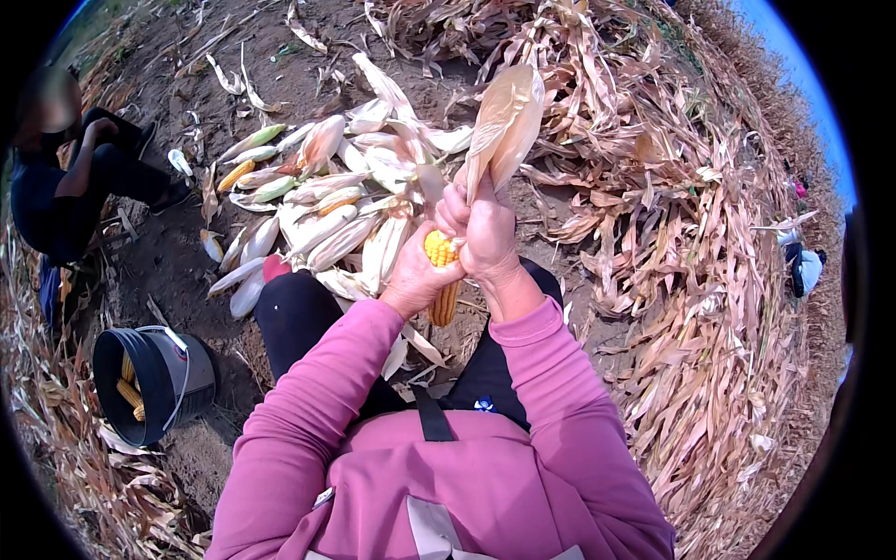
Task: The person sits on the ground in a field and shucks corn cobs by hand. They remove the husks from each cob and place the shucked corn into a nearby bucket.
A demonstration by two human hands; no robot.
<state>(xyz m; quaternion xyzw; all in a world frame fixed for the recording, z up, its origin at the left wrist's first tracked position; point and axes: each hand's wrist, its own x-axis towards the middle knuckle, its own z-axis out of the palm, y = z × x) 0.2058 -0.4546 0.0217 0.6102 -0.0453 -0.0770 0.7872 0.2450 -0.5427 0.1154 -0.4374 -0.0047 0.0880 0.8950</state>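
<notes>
Between my two hands is a yellow ear of corn point(442, 305), its bare kernels showing above and below my left hand. My left hand point(417, 269) is wrapped round the cob. My right hand point(488, 233) is closed on pale dry corn husk point(508, 126) that sticks up and away from the ear. Both hands meet at the ear's base, so the join of husk and cob is hidden. Just beyond my left hand lies a pile of ears point(327, 210), most in whitish husks, a few with yellow kernels showing.
A dark bucket point(196, 378) with a white handle lies tilted at the left, several bare yellow cobs point(130, 387) inside. Another person point(65, 191) sits on the ground at the far left. Dry husks and stalks point(653, 271) heap up along the right. Bare soil point(261, 79) lies behind the pile.
</notes>
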